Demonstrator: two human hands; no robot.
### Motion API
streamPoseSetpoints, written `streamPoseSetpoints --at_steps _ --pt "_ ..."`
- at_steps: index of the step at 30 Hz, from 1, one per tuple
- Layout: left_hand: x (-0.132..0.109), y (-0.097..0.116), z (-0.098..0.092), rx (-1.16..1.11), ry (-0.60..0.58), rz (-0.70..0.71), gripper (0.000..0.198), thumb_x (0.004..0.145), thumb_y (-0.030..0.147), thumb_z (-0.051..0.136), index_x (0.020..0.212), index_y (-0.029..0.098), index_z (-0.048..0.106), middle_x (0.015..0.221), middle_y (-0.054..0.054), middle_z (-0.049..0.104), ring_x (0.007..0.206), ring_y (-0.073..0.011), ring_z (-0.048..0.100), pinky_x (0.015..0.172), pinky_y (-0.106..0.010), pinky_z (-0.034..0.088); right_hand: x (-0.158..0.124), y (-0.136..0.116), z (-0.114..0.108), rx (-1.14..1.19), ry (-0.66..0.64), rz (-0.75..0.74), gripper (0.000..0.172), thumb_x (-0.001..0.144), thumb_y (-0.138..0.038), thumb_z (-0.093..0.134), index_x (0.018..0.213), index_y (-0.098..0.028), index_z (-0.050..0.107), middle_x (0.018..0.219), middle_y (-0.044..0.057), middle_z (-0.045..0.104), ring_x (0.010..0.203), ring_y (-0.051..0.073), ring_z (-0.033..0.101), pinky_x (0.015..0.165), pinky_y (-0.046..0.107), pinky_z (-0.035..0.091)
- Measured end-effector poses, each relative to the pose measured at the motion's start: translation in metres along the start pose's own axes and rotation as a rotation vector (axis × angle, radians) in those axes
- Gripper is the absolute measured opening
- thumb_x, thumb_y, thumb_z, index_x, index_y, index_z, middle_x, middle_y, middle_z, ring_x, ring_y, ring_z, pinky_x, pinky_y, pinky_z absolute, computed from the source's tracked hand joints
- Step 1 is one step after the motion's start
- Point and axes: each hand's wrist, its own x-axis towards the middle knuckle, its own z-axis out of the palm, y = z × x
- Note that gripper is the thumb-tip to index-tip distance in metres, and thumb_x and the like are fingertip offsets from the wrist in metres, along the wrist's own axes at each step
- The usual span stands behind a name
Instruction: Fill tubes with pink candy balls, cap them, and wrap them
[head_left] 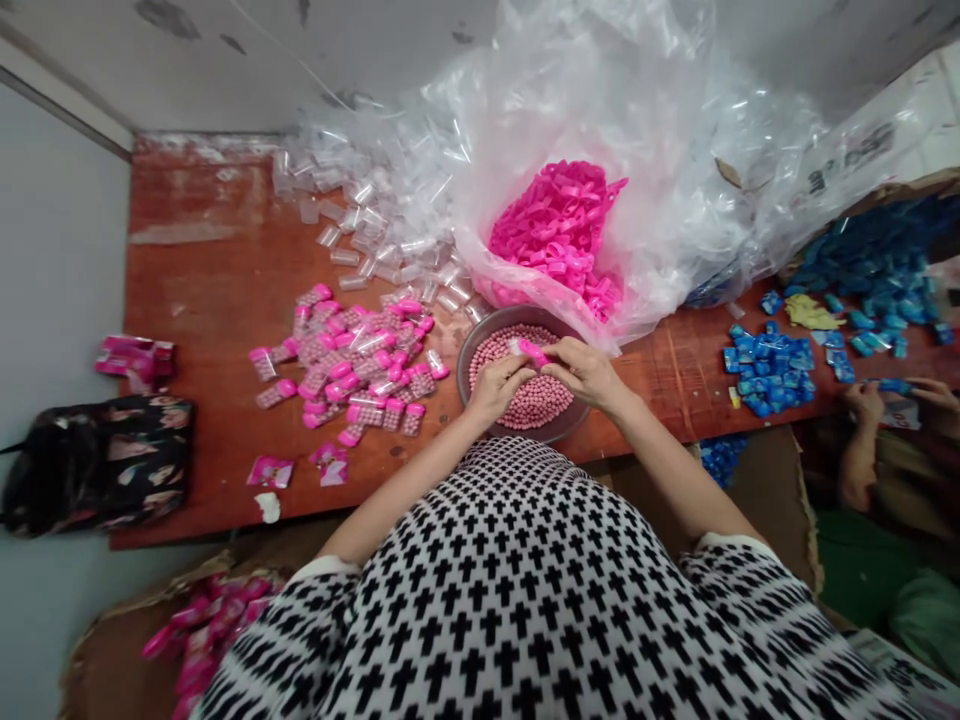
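- Right hand point(589, 372): thumb and fingers nearly closed, pinching a small bright-pink plastic piece point(534, 351) with a pale end.
- Left hand point(496, 388): fingers bent and drawn together, tips at the same piece; exact contact of each fingertip is too small to tell.
- Piece location: between both hands, above the round grey bowl point(463, 362).
- Bowl contents: loose pink beads point(525, 405).
- Left of bowl: a pile of bead-filled clear containers with pink caps point(367, 365), lying in mixed directions on the reddish-brown wooden table point(217, 290).
- Behind that pile: loose clear plastic tubes point(375, 225).
- Behind bowl: an open translucent plastic bag point(600, 90) holding bright-pink plastic parts point(559, 225).
- Near the table's front edge, left: two flat pink packets point(271, 471), lying apart from each other.
- Far right: blue packets point(772, 370) in a heap; beside them, a co-worker's hands point(866, 400) hold a blue item point(894, 386).
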Motion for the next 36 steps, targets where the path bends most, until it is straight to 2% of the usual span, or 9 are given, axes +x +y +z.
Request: streamPoseSetpoints --at_steps 6,11,16,19,22,25,29,32,36 --pt "-0.011 0.004 0.000 0.004 0.022 0.056 0.029 0.084 0.040 0.053 0.077 0.018 0.070 0.071 -0.003 0.065 0.068 -0.0158 0.058 0.067 -0.026 0.044 -0.010 -0.007 0.004 -0.173 -0.072 -0.023 0.022 0.091 -0.035 0.045 0.097 -0.019 0.059 0.084 0.007 0.059 0.078 0.018 0.056 0.069 0.028 0.044" --pt "-0.013 0.008 -0.004 0.094 -0.068 0.091 0.031 0.085 0.041 0.050 0.075 0.020 0.070 0.071 -0.004 0.065 0.067 -0.0157 0.058 0.067 -0.027 0.043 -0.016 -0.009 0.006 -0.255 -0.132 -0.050 0.022 0.092 -0.034 0.043 0.092 -0.018 0.058 0.081 0.007 0.058 0.074 0.018 0.053 0.064 0.027 0.042" --pt "-0.006 0.007 -0.007 0.169 -0.191 0.122 0.028 0.084 0.036 0.051 0.070 0.020 0.069 0.065 -0.003 0.064 0.062 -0.0152 0.057 0.065 -0.026 0.042 -0.017 0.000 0.001 -0.142 -0.226 -0.033 0.026 0.091 -0.038 0.045 0.092 -0.017 0.060 0.077 0.006 0.059 0.071 0.018 0.054 0.066 0.029 0.044" --pt "-0.003 0.005 -0.009 0.116 -0.254 0.107 0.025 0.082 0.034 0.054 0.072 0.019 0.070 0.063 0.000 0.063 0.059 -0.0135 0.055 0.063 -0.025 0.041 -0.007 -0.004 -0.008 -0.131 -0.245 -0.065 0.036 0.088 -0.041 0.050 0.115 -0.017 0.055 0.102 0.011 0.061 0.095 0.022 0.057 0.080 0.034 0.047" --pt "-0.005 0.003 -0.010 0.020 -0.281 0.037 0.024 0.080 0.035 0.057 0.072 0.018 0.071 0.064 0.001 0.064 0.060 -0.0127 0.055 0.062 -0.024 0.041 0.009 -0.013 -0.020 -0.183 -0.316 -0.240 0.057 0.085 -0.037 0.055 0.136 -0.021 0.037 0.134 0.011 0.046 0.127 0.026 0.040 0.101 0.043 0.039" --pt "-0.010 -0.001 -0.010 -0.140 -0.191 -0.126 0.024 0.075 0.037 0.061 0.070 0.015 0.070 0.062 0.001 0.064 0.059 -0.0125 0.054 0.061 -0.024 0.043 0.019 -0.016 -0.022 -0.220 -0.382 -0.369 0.051 0.086 -0.030 0.054 0.134 -0.021 0.040 0.136 0.010 0.046 0.127 0.025 0.041 0.104 0.045 0.038" --pt "-0.016 -0.003 -0.011 -0.465 0.024 -0.355 0.032 0.067 0.039 0.068 0.085 0.013 0.070 0.064 0.001 0.063 0.056 -0.0106 0.052 0.057 -0.023 0.043 0.014 -0.006 -0.003 -0.248 -0.168 -0.235 0.046 0.087 -0.037 0.053 0.128 -0.017 0.047 0.120 0.015 0.056 0.115 0.027 0.052 0.093 0.043 0.048" --pt "-0.016 0.001 -0.010 -0.624 0.177 -0.437 0.032 0.064 0.037 0.071 0.087 0.014 0.069 0.065 0.001 0.061 0.055 -0.0083 0.049 0.054 -0.021 0.041 0.005 -0.004 0.021 -0.222 -0.057 -0.173 0.061 0.084 -0.044 0.055 0.135 -0.014 0.037 0.120 0.018 0.053 0.115 0.028 0.051 0.095 0.045 0.047" --pt "-0.012 0.006 -0.006 -0.722 0.236 -0.455 0.026 0.063 0.033 0.072 0.080 0.014 0.065 0.066 0.002 0.059 0.056 -0.0081 0.049 0.055 -0.021 0.041 0.000 -0.007 0.048 -0.263 0.032 -0.100 0.079 0.080 -0.046 0.058 0.140 -0.008 0.024 0.129 0.023 0.044 0.122 0.034 0.043 0.101 0.052 0.040"
